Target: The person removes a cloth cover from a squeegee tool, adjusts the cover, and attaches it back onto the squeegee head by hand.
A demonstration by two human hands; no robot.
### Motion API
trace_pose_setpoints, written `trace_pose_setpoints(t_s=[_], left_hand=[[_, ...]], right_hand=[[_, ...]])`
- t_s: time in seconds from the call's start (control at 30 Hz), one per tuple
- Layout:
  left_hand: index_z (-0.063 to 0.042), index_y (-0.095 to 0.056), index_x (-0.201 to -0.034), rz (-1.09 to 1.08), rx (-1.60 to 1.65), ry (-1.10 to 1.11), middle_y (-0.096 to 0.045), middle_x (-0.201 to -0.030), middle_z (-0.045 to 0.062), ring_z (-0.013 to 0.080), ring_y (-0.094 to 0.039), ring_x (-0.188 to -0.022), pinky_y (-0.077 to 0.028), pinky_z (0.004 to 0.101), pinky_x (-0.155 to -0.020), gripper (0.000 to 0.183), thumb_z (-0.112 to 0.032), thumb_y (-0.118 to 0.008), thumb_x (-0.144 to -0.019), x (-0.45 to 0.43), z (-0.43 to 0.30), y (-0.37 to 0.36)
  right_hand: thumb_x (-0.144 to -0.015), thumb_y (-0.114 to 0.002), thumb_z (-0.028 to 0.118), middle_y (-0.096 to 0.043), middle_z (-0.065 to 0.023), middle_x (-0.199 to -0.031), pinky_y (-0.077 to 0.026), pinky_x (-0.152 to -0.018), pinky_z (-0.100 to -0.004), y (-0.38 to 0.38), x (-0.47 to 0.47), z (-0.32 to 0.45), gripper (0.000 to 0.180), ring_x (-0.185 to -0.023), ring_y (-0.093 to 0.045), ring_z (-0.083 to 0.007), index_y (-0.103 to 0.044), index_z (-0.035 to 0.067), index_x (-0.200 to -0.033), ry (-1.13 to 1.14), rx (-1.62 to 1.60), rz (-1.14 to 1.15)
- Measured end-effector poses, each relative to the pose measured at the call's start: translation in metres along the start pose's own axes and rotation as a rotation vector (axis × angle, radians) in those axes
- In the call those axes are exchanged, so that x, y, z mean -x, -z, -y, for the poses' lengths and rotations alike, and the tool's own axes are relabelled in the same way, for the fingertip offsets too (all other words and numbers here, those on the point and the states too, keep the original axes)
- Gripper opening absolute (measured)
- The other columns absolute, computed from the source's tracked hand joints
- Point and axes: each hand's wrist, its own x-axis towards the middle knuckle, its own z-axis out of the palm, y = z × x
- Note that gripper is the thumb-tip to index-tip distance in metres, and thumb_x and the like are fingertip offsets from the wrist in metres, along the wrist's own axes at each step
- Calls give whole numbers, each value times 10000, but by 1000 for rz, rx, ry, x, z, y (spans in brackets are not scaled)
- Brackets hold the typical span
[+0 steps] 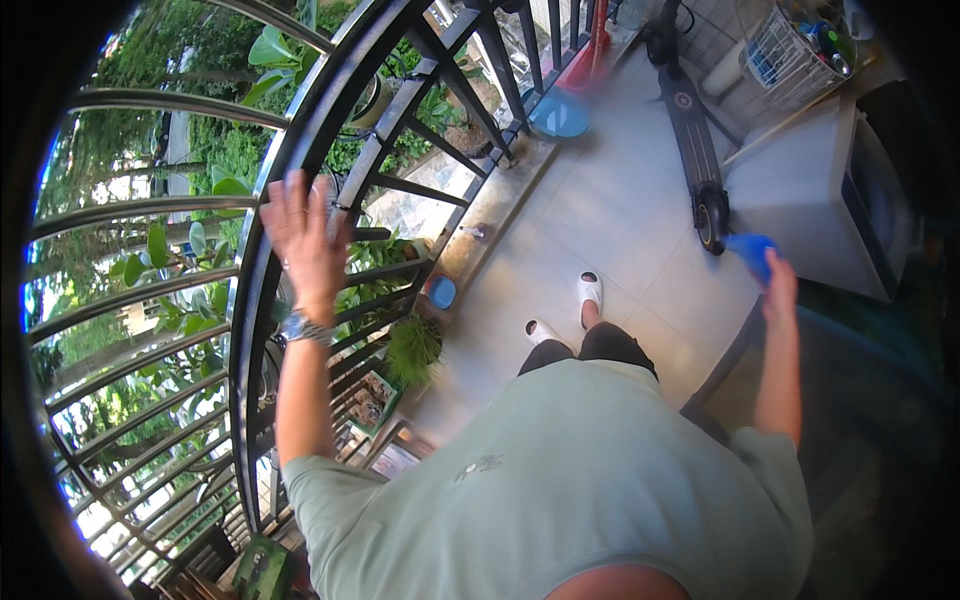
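Note:
My left hand is stretched out over the black metal railing, fingers extended and blurred, with nothing held. Whether its palm touches the rail cannot be made out. On that wrist sits a watch with a metal band. Over on the other side, my right hand grips a blue object, blurred, perhaps a cloth or a thin plastic piece. Just beyond it are the rear wheel of a black electric scooter and a white front-loading appliance, apparently a washing machine.
Along the railing's foot stand a small blue bowl, a feathery green plant and a planter box. A blue basin lies farther along. Pale floor tiles run between railing and scooter. A white wire basket holds bottles.

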Motion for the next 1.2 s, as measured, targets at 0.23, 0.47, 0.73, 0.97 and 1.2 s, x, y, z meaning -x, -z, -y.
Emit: trace_pose_setpoints(t_s=[0.23,0.47,0.73,0.97,1.2], left_hand=[[-291,-233,-1560,82,-329,-23,-147,-1641,56,281,-72,-1518,22,472,-1212,616,-427,-440,-996,-4,97,11],[-275,-298,-1543,98,-229,-18,-183,-1631,87,328,-108,-1509,-17,512,-1202,657,-415,-539,-947,-2,90,-1],[-252,-312,-1539,110,-259,9,-204,-1626,95,335,-123,-1507,0,538,-1188,670,-421,-554,-937,-1,91,-2],[-249,-303,-1541,142,-292,28,-195,-1628,87,337,-117,-1507,-44,577,-1180,662,-376,-553,-941,0,93,-2],[-251,-317,-1536,148,-287,38,-202,-1626,94,348,-125,-1504,-43,595,-1171,658,-382,-557,-938,-1,93,0]], right_hand=[[-975,-616,275,-642,-121,-1178,-460,-935,-342,64,-33,66,433,-1050,-600,-200,-569,-14,-1294,419,-90,-702],[-1000,-503,304,-651,-100,-1116,-489,-870,-355,-296,-66,57,333,-969,-602,-213,-600,47,-1187,-74,-343,-231],[-955,-586,199,-704,-137,-1124,-477,-917,-320,-591,111,-42,321,-999,-650,-224,-638,42,-1230,387,-22,747],[-923,-595,121,-632,-67,-1110,-511,-970,-426,-283,-2,-69,203,-1045,-608,-197,-638,53,-1109,-297,-456,352],[-980,-596,242,-637,-119,-1199,-465,-957,-371,44,-89,-39,409,-1082,-596,-220,-544,19,-1319,67,-150,-637]])
